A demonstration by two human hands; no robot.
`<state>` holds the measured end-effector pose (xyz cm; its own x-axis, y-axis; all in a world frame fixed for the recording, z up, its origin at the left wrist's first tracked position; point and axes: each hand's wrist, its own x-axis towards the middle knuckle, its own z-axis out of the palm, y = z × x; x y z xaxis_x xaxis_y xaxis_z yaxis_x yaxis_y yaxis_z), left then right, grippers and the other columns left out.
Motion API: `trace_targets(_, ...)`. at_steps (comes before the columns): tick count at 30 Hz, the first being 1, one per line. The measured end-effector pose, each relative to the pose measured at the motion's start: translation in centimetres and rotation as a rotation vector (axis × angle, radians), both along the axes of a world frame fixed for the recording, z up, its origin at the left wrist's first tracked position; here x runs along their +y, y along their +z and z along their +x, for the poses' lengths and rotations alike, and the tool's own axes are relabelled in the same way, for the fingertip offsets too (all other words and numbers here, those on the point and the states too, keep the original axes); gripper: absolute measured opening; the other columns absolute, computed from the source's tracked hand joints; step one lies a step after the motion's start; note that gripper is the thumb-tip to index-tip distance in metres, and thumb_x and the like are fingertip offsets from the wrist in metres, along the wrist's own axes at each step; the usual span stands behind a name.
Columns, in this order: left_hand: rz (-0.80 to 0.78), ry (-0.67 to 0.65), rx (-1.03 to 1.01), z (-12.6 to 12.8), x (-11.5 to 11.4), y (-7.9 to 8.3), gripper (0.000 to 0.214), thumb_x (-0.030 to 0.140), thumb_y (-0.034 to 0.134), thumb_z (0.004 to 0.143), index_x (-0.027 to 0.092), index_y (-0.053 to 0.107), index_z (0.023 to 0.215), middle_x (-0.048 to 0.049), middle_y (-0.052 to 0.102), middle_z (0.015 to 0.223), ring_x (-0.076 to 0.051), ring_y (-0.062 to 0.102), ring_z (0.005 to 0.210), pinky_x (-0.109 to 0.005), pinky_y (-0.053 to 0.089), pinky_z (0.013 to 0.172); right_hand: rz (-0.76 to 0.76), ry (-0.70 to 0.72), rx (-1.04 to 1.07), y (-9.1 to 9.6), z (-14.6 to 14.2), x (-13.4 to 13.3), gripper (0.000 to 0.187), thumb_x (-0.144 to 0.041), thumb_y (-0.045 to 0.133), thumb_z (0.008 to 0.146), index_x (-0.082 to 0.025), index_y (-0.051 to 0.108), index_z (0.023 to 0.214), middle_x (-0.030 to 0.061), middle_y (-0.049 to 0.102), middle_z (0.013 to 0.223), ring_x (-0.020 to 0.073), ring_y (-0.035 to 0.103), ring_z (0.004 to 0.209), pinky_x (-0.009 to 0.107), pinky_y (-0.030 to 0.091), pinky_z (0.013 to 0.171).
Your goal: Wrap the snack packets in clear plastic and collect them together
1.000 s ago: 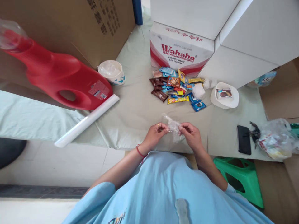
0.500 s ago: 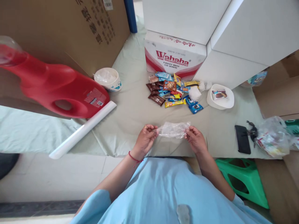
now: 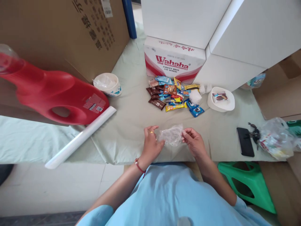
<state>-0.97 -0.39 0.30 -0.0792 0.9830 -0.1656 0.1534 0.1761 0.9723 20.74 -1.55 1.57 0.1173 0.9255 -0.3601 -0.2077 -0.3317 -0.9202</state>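
Note:
A crumpled clear plastic bag [image 3: 172,135] hangs between my hands above the front part of the table. My right hand [image 3: 194,141] pinches its right end between thumb and fingers. At the bag's left end, my left hand [image 3: 152,146] has thumb and fingers apart; whether a fingertip touches the film is unclear. Beyond the hands lies a pile of wrapped snacks [image 3: 170,89], with brown, blue and yellow packets. A white plastic tub [image 3: 221,106] to the right of the pile holds one wrapped snack [image 3: 220,96].
On the left are a red jug [image 3: 68,91], a white roll [image 3: 81,138] and a paper bowl [image 3: 115,91] with plastic inside. A Wahaha box [image 3: 174,61] stands behind the snacks. A black phone [image 3: 245,142], keys [image 3: 254,133] and a filled plastic bag [image 3: 275,138] lie right.
My left hand has let go of the bag's left end and its fingers have spread. The bag, once stretched between both hands, is now bunched nearer my right hand.

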Motion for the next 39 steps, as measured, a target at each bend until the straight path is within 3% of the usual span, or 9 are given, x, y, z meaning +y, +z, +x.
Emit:
trace_targets(5,0.006,0.112,0.059,-0.5,0.4,-1.2,0.017,0.029,0.072,0.078,0.022,0.067,0.092,-0.0022,0.056,0.095,-0.016,0.047,0.071,-0.031,0.042,0.07,0.046,0.059,-0.13,-0.4,-0.2,-0.7,0.034,-0.052,0.083,0.079,-0.022,0.068,0.082,-0.0027,0.061,0.067,0.0125,0.053,0.061,0.026,0.045,0.06)
trace_targets(12,-0.261,0.265,-0.554,-0.9,1.2,-0.9,0.024,0.022,0.069,0.066,0.023,0.055,0.085,0.0092,0.044,0.065,-0.008,0.034,0.052,-0.022,0.024,0.049,-0.059,0.047,-0.029,-1.1,0.4,-0.8,0.042,-0.057,0.089,0.072,-0.021,0.067,0.08,-0.0032,0.061,0.069,0.0101,0.051,0.058,0.024,0.042,0.057)
trace_targets(17,-0.382,0.269,-0.878,-2.0,1.5,-0.8,0.024,0.023,0.068,0.058,0.021,0.051,0.075,0.0065,0.045,0.064,-0.007,0.037,0.049,-0.021,0.024,0.045,-0.185,0.057,0.117,-0.9,0.2,-0.7,0.047,-0.055,0.093,0.066,-0.021,0.064,0.08,-0.0024,0.063,0.072,0.009,0.05,0.056,0.022,0.042,0.052)
trace_targets(22,-0.394,0.239,-1.042,-2.7,1.8,-1.2,0.02,0.03,0.069,0.064,0.021,0.052,0.07,0.0043,0.042,0.06,-0.009,0.04,0.049,-0.022,0.029,0.044,-0.253,0.033,0.169,-1.5,0.3,-0.8,0.05,-0.054,0.094,0.062,-0.02,0.063,0.08,-0.0016,0.065,0.073,0.0081,0.05,0.055,0.019,0.038,0.047)
trace_targets(28,-0.418,0.289,-0.917,-2.1,2.4,-0.9,0.052,0.063,0.079,0.078,0.021,0.049,0.072,0.0066,0.042,0.061,-0.005,0.03,0.046,-0.019,0.018,0.04,-0.059,-0.001,-0.257,-2.7,1.1,-1.8,0.046,-0.065,0.077,0.081,-0.022,0.064,0.09,0.0023,0.065,0.081,0.0146,0.055,0.064,0.026,0.047,0.053)
trace_targets(31,-0.394,0.251,-0.821,-1.5,2.3,-0.6,0.061,0.075,0.076,0.077,0.022,0.046,0.072,0.0082,0.038,0.06,-0.004,0.024,0.044,-0.019,0.016,0.04,0.253,-0.049,-0.645,-2.1,1.5,-2.3,0.044,-0.062,0.067,0.092,-0.023,0.068,0.114,0.0115,0.066,0.114,0.0236,0.063,0.097,0.038,0.057,0.078)
trace_targets(33,-0.384,0.2,-0.764,-1.2,2.0,-0.2,0.062,0.076,0.076,0.076,0.021,0.046,0.073,0.0084,0.038,0.06,-0.004,0.025,0.044,-0.019,0.017,0.04,0.419,0.02,-0.781,-1.4,1.6,-2.1,0.047,-0.062,0.065,0.094,-0.025,0.069,0.123,0.0142,0.063,0.129,0.0288,0.059,0.118,0.047,0.053,0.097)
trace_targets(36,-0.341,0.093,-0.665,-0.9,1.3,0.8,0.058,0.076,0.077,0.076,0.021,0.059,0.086,0.0082,0.04,0.063,-0.005,0.027,0.047,-0.018,0.017,0.042,0.488,0.203,-0.742,-0.6,1.2,-1.4,0.052,-0.07,0.054,0.098,-0.027,0.075,0.118,0.0123,0.07,0.123,0.031,0.06,0.121,0.052,0.046,0.107)
trace_targets(39,-0.263,0.016,-0.561,-0.9,0.6,1.5,0.063,0.077,0.067,0.084,0.024,0.066,0.117,0.0073,0.043,0.067,-0.006,0.026,0.048,-0.02,0.017,0.041,0.366,0.33,-0.525,0.0,0.3,-0.4,0.062,-0.076,0.039,0.101,-0.029,0.079,0.107,0.0089,0.077,0.103,0.0285,0.068,0.104,0.048,0.05,0.099)
